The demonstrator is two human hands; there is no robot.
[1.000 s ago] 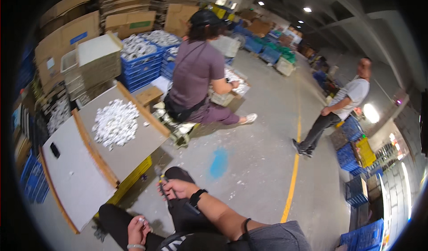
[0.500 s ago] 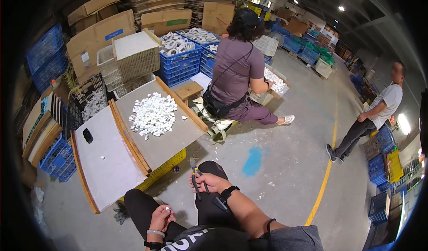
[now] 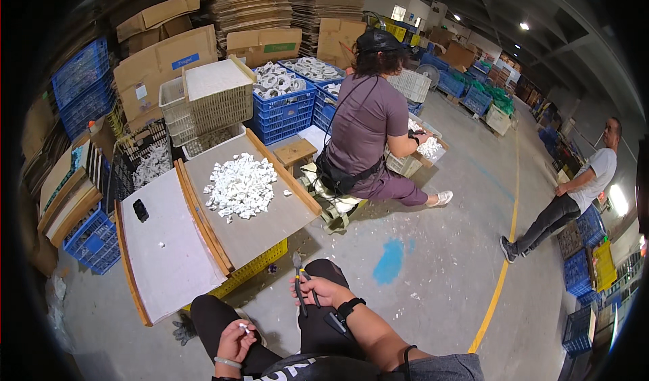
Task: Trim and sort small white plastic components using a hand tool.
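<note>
My right hand [image 3: 323,291] rests on my right knee and grips a pair of pliers [image 3: 299,278] with dark handles, jaws pointing up. My left hand [image 3: 236,340] sits low over my left thigh and pinches a small white piece [image 3: 244,327] between the fingertips. I sit with both knees bent in black trousers. In front of me lies a low board table [image 3: 270,229] with a wooden rim, carrying a heap of small white parts [image 3: 240,188]. A second white board [image 3: 165,252] lies beside it on the left with a small black object [image 3: 140,210] on it.
A person in a mauve shirt [image 3: 368,134] sits with their back to me beyond the table, working over a basket. Another person [image 3: 574,195] leans at the far right. Blue crates [image 3: 284,104], cream baskets [image 3: 216,97] and cardboard stacks fill the back. A yellow floor line [image 3: 500,279] runs along the right.
The view has swung so the table and seated person sit more central. My right hand still holds the pliers on my knee; my left hand stays low with the white piece.
</note>
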